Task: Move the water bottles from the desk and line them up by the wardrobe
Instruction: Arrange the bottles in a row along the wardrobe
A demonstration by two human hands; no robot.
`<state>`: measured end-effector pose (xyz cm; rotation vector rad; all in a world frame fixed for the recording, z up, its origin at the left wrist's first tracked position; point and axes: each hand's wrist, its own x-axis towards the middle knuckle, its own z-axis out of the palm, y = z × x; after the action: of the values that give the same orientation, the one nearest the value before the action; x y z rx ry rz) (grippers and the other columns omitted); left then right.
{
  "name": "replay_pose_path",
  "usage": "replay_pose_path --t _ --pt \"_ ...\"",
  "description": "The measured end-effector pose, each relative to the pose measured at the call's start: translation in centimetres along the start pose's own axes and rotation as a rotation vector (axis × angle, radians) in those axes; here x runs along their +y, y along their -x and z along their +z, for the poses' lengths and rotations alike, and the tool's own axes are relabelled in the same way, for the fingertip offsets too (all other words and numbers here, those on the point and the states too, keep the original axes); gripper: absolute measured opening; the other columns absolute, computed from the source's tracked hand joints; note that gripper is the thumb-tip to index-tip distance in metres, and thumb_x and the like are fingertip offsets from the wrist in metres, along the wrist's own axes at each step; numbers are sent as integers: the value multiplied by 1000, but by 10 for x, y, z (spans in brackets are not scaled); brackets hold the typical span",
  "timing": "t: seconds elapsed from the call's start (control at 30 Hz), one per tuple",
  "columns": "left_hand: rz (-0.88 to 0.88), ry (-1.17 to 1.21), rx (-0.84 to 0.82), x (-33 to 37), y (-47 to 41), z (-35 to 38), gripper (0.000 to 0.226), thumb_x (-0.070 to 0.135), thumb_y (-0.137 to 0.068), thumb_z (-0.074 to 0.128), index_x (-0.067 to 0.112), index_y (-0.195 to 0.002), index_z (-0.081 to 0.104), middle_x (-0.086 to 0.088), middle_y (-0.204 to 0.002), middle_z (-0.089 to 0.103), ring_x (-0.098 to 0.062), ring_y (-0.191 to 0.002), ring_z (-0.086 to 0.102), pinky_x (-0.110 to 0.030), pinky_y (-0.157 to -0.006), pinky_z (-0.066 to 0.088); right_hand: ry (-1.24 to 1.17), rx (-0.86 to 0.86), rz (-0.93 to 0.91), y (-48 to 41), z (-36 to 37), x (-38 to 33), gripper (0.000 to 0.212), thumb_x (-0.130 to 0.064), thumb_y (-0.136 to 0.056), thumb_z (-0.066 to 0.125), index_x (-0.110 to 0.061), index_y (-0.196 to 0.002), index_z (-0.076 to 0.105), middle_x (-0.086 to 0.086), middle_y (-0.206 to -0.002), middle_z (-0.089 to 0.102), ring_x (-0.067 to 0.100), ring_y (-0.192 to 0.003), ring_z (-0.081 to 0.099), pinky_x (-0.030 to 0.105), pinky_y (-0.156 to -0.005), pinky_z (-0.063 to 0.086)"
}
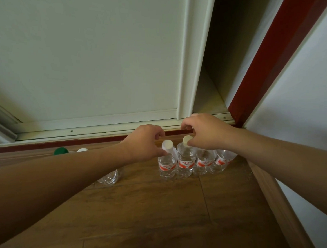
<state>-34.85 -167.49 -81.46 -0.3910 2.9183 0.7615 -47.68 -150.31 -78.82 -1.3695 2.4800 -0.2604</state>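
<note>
Four upright water bottles (pixel 187 163) stood touching in a row before the wardrobe (pixel 93 70). The left hand (pixel 144 142) pinched the leftmost bottle (pixel 167 165) at its neck; the right hand (pixel 204 133) pinched its neighbour's cap (pixel 187 140), directly beneath both.

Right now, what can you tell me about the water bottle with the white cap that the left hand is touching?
The clear plastic water bottle with the white cap stands upright on the brown wooden floor, leftmost in a tight row of four alike bottles in front of the pale wardrobe. A red and white label wraps its middle. The left hand touches its neck, and its right side meets the next bottle.
</note>
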Motion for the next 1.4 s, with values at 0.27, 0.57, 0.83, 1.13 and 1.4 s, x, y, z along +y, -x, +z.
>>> replay_pose_path --t 0.27,0.57,0.83,1.13,1.4 --pt "10 17 1 -3 3 -5 55 42 -76 81 26 -124 59 9 -108 59 -4 -80 55 -21 -69 47 25 -36 14 0 3 -7 50 -24 -81 72 -26 -129 57 -6 -120 58 10 -100 53 28 -83 49" --pt "23 15 23 -3 6 -10 53 41 -76 81 25 -123 60 10 -102 59 -4 -77 54 -19 -65 43 27 -19 3 -2 0 -13 49 -24 -82 73 -27 -128 57 -6 -122 58 7 -95 49 23 -77 42" --pt "-26 17 50 -18 24 -29 56 41 -78 79 26 -127 58 6 -112 61 -8 -85 58 -22 -72 48 -8 21 -68 -8 -12 -40 49 -29 -82 76 -26 -127 58 -6 -122 60 8 -96 53 25 -78 45" --pt "-88 21 116 -42 56 -56 56 39 -77 80 28 -127 58 10 -112 61 -6 -85 60 -26 -79 55 4 9 -172 -17 -9 -83 47 -30 -81 75 -28 -125 58 -8 -118 58 9 -97 53 26 -82 46" --pt "-110 -11 121 -73 81 -73 52 37 -78 80 27 -124 59 12 -105 60 -5 -81 61 -24 -75 55 -7 -28 -250 -33 6 -116 51 -33 -81 74 -28 -129 56 -7 -121 57 10 -98 52 29 -85 48"
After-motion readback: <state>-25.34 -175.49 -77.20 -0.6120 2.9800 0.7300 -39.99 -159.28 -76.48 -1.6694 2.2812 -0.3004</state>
